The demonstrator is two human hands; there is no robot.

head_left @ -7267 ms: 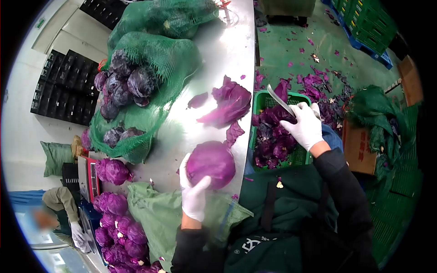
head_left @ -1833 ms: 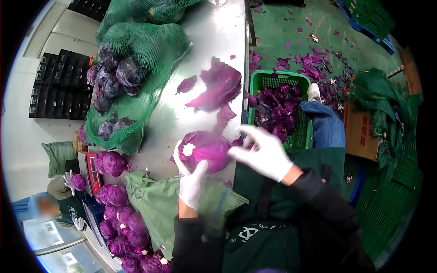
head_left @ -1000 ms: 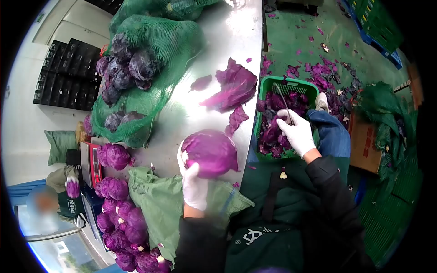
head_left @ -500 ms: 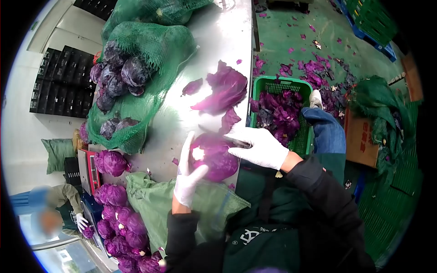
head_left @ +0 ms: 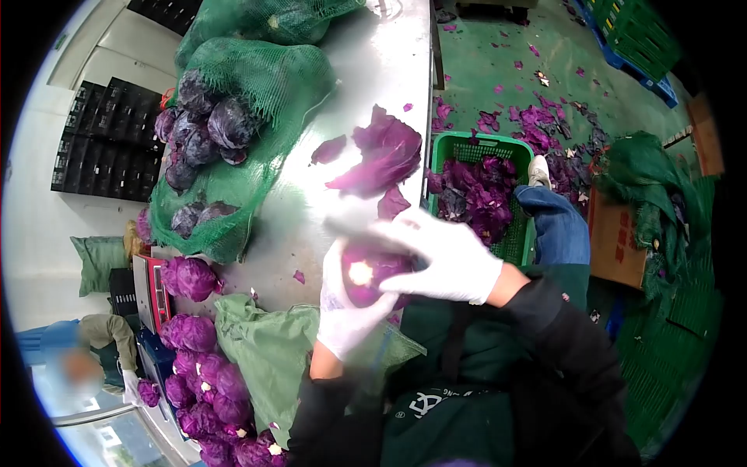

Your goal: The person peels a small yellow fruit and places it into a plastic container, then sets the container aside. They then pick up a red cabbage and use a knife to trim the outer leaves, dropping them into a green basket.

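Both gloved hands now close around 1 red cabbage (head_left: pixel 372 274), lifted just off the steel table (head_left: pixel 373 70) at its near edge. Half a second ago the head sat on the metal with its pale stem facing left; now the cut stem end faces the camera, so the head has been turned and raised toward the body. The left hand (head_left: pixel 345 307) cups it from below, fingers wrapped under the stem side. The right hand (head_left: pixel 443 253) grips over the top and far side; a blurred pale streak runs left from it, possibly the knife seen a second ago, but the blur makes that uncertain.

With the stem turned up and both hands clamped on, the work looks to be at the trimming stage for this head. Loose outer leaves (head_left: pixel 381 156) lie farther up the table, and the green crate (head_left: pixel 520 241) of purple scraps stands just beside the table edge. Netted sacks (head_left: pixel 249 86) of dark untrimmed heads lie to the left, and trimmed heads (head_left: pixel 206 366) pile below them.
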